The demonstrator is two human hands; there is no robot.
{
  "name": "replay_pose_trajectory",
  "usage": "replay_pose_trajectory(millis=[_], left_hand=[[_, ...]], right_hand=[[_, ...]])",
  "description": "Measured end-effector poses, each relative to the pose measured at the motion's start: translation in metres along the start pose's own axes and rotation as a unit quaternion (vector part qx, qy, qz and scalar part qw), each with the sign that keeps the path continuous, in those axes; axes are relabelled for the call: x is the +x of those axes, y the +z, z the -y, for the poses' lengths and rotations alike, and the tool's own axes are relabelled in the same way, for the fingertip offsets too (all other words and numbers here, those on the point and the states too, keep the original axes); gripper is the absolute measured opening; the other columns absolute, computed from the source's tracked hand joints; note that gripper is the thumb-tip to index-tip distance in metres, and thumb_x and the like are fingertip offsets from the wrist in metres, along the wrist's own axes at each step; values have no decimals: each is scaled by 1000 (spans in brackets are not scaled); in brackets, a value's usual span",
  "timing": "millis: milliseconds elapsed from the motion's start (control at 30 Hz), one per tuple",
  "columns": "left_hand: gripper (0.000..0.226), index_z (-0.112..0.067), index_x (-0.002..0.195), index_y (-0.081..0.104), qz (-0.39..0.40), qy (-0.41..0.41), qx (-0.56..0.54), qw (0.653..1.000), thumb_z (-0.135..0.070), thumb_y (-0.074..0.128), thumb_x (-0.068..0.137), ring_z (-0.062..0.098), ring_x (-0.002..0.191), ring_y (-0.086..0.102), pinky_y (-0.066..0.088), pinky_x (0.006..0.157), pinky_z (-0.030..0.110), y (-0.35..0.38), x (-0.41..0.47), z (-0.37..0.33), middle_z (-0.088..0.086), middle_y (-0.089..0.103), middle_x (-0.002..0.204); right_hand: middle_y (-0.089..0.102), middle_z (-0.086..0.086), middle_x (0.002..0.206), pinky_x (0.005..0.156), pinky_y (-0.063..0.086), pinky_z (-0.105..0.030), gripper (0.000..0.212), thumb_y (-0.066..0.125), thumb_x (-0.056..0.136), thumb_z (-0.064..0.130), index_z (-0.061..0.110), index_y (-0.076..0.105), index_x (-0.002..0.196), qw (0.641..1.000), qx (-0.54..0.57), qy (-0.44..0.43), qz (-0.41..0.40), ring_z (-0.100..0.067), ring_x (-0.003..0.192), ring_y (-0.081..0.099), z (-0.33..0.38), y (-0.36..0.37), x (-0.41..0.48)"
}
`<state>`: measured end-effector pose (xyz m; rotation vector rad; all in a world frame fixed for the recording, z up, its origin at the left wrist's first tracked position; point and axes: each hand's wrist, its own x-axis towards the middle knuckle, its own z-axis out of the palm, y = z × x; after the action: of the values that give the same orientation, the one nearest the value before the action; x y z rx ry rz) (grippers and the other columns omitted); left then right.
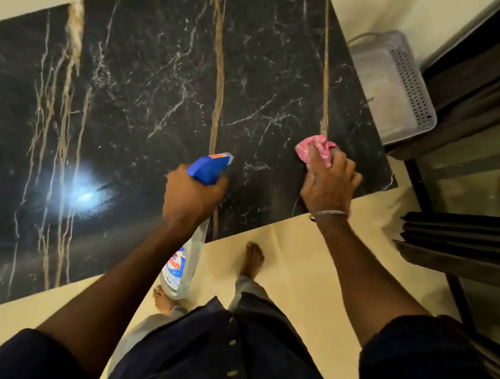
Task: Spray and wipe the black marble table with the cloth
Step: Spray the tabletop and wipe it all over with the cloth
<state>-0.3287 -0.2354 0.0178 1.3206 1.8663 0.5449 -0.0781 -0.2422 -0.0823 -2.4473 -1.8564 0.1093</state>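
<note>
- Clenched around the neck of the spray bottle (189, 238), our left hand (191, 197) aims the blue nozzle over the black marble table (123, 89).
- Our right hand (329, 183) grips the bunched pink cloth (314, 148), apparently pressed on the table's near right corner.
- We judge 1 light mist ahead of the cloth, then overlapping strokes, works best.

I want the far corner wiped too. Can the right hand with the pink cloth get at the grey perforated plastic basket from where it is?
Probably yes. The right hand presses the pink cloth on the black marble table near its right edge; the grey perforated plastic basket sits just beyond, nothing between them.
</note>
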Motion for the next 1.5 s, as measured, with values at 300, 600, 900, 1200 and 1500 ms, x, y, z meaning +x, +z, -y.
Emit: replay_pose_trajectory(millis=[300, 600, 900, 1200, 1500], left_hand=[[22, -8, 81, 61, 1, -7, -20, 1000, -27, 69, 78, 14, 53, 55, 51, 54, 31, -31, 24, -10, 10, 61, 66], [19, -10, 76, 57, -66, -41, -41, 996, -25, 69, 75, 21, 54, 56, 55, 57, 45, -137, 71, 38, 7, 56, 62], [22, -13, 76, 59, -83, -59, -49, 994, -32, 68, 72, 21, 52, 53, 51, 54, 38, -237, 129, 95, 8, 54, 62], [20, -23, 74, 58, -123, -61, -76, 988, -41, 65, 68, 34, 63, 63, 57, 60, 45, -294, 166, 126, 19, 64, 72], [23, -12, 99, 61, -160, -50, -87, 982, -24, 69, 81, 19, 69, 59, 53, 68, 34, -289, 177, 128, 13, 63, 81]], right_hand=[[38, -19, 147, 113, 26, -54, 48, 40, 93, 27, 19, 41, 141, 996, 49, 68, -42, -38, 137, 32, -56, -1, 42], [33, -22, 151, 116, 22, -52, 49, 38, 97, 31, 19, 40, 144, 996, 79, 27, -36, -39, 141, 27, 87, 11, 64], [43, -23, 143, 116, 22, -49, 51, 42, 91, 27, 16, 46, 141, 987, 119, -108, -15, -40, 137, 34, 314, 37, 68], [42, -21, 145, 117, 20, -50, 54, 44, 90, 27, 13, 44, 142, 953, 104, -277, 70, -39, 138, 32, 479, 39, 42], [63, -8, 123, 116, 25, -43, 36, 61, 83, 32, 14, 67, 114, 861, 65, -498, 85, -27, 127, 48, 514, 38, -6]])
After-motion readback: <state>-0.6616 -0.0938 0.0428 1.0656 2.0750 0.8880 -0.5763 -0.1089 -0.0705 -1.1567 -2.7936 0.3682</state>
